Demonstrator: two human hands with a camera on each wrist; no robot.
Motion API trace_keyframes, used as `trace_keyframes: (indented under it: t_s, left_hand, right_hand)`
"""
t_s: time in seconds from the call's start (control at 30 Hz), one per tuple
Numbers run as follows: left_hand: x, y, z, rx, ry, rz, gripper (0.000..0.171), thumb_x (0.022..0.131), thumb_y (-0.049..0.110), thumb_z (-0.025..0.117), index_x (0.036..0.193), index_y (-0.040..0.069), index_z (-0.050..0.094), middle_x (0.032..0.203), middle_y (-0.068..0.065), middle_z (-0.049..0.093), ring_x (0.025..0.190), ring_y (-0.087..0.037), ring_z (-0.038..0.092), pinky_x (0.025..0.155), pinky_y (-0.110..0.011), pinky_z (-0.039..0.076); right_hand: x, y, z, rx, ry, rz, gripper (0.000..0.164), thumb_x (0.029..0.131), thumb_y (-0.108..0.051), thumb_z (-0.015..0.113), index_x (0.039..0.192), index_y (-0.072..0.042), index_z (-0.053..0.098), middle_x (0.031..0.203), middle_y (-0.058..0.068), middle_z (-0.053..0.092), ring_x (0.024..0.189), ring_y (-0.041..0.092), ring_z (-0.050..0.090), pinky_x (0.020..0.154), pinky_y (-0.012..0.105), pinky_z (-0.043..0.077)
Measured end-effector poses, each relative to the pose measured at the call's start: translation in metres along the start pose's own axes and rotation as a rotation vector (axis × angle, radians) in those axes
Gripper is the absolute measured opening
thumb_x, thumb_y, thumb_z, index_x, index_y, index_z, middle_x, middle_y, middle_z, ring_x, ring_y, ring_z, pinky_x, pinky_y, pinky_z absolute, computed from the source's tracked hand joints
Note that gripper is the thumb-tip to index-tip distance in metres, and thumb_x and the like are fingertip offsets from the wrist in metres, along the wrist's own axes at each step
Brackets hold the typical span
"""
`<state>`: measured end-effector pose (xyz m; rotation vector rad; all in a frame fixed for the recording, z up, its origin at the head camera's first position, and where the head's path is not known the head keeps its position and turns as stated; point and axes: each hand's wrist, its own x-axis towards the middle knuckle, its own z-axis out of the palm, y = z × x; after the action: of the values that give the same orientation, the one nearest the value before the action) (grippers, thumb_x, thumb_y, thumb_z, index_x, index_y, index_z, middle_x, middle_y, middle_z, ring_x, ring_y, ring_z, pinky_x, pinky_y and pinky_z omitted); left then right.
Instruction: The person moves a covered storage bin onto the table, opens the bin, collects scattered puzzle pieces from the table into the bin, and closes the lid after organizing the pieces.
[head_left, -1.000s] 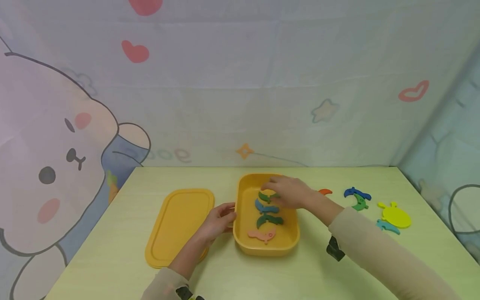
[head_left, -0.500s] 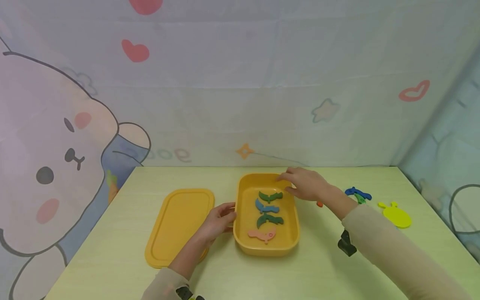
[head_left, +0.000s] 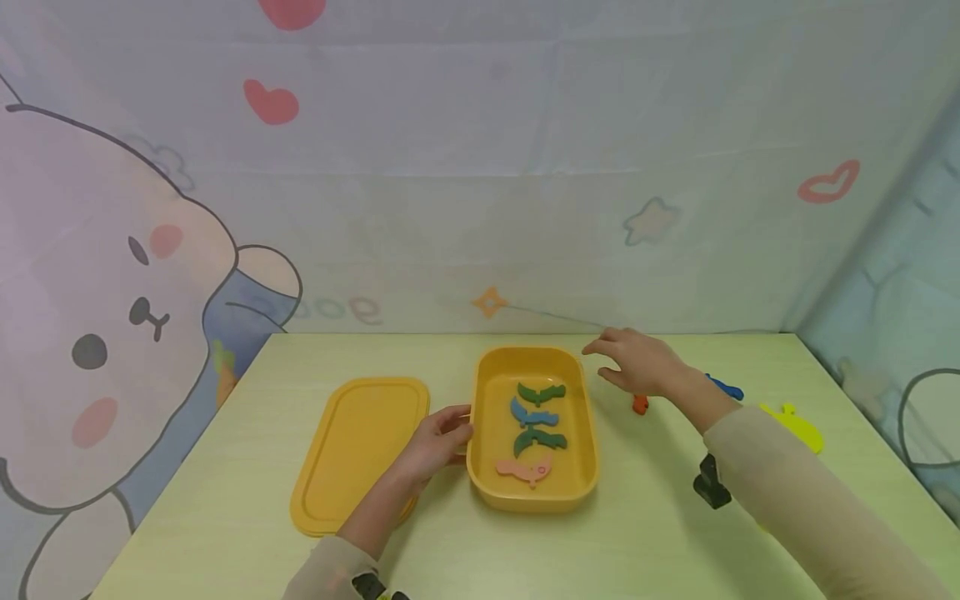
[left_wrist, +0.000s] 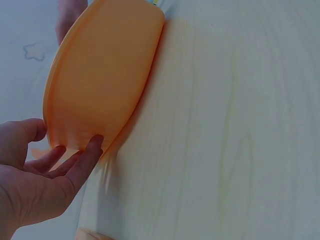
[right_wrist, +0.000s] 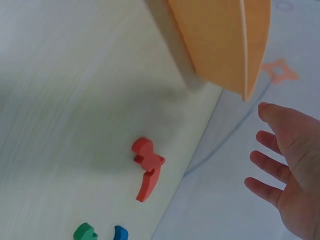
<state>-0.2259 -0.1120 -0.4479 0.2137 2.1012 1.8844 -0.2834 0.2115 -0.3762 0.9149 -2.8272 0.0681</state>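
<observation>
My left hand rests its fingertips against the left side of a yellow plastic box. In the left wrist view its fingers touch the end wall, with the thumb by the rim. Inside the box lie a green piece, a blue piece, a dark green piece and a pink animal-shaped piece, in a column. My right hand hovers to the right of the box, fingers loosely bent and holding nothing. Below it on the table lies a red piece, partly hidden in the head view.
A yellow lid lies left of the box. Farther right are a blue piece and a yellow turtle-like piece, partly covered by the right sleeve. A green piece shows in the right wrist view. A printed cloth hangs behind the table.
My right hand has lifted away from the green piece at the box's far end and moved right, out past the rim. The left hand and the box have stayed put.
</observation>
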Motion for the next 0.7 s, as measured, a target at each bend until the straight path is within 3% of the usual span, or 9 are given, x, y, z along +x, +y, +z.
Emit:
trace_keyframes:
  t_s: [0.33, 0.7]
  left_hand:
    - [-0.002, 0.003, 0.000, -0.005, -0.005, -0.006, 0.044, 0.095, 0.012, 0.047, 0.136, -0.002, 0.039, 0.130, -0.024, 0.048, 0.108, -0.034, 0.057, 0.081, -0.041, 0.053]
    - [-0.001, 0.003, -0.001, 0.002, -0.002, -0.015, 0.044, 0.095, 0.013, 0.048, 0.135, -0.001, 0.040, 0.130, -0.023, 0.049, 0.106, -0.032, 0.058, 0.081, -0.040, 0.053]
  right_hand:
    - [-0.008, 0.015, 0.009, 0.070, -0.058, 0.040, 0.034, 0.087, -0.019, 0.063, 0.120, -0.012, 0.060, 0.118, 0.013, 0.057, 0.105, 0.033, 0.054, 0.086, 0.048, 0.048]
    - [-0.023, 0.026, 0.016, 0.137, -0.096, 0.073, 0.037, 0.086, -0.013, 0.059, 0.124, -0.010, 0.057, 0.125, 0.018, 0.052, 0.111, 0.040, 0.049, 0.086, 0.053, 0.045]
